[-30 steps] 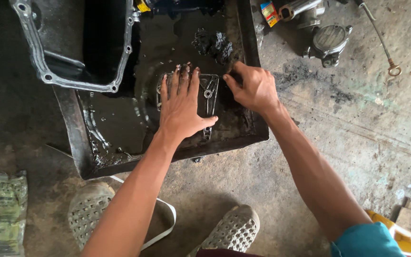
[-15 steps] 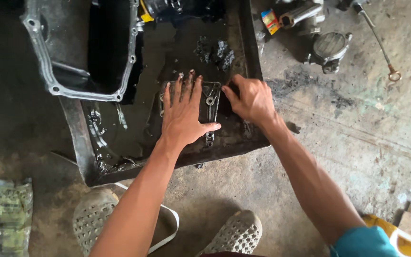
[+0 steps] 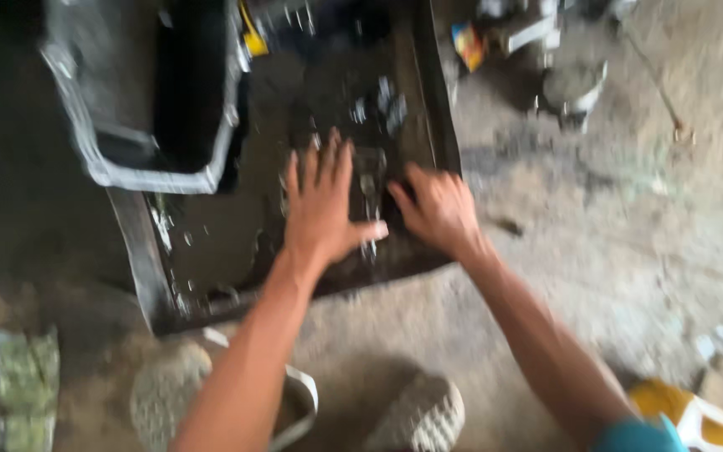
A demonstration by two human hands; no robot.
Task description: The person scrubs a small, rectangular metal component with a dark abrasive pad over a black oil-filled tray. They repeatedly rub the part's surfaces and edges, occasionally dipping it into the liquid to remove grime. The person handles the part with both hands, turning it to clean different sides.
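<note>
Though the frame is blurred, a small flat metal part shows in the oily black tray, between the two hands. Left hand lies palm down, fingers spread, thumb across the part's lower edge. Right hand curls loosely at its right side; grip cannot be told. A grey metal pan sits upper left.
</note>
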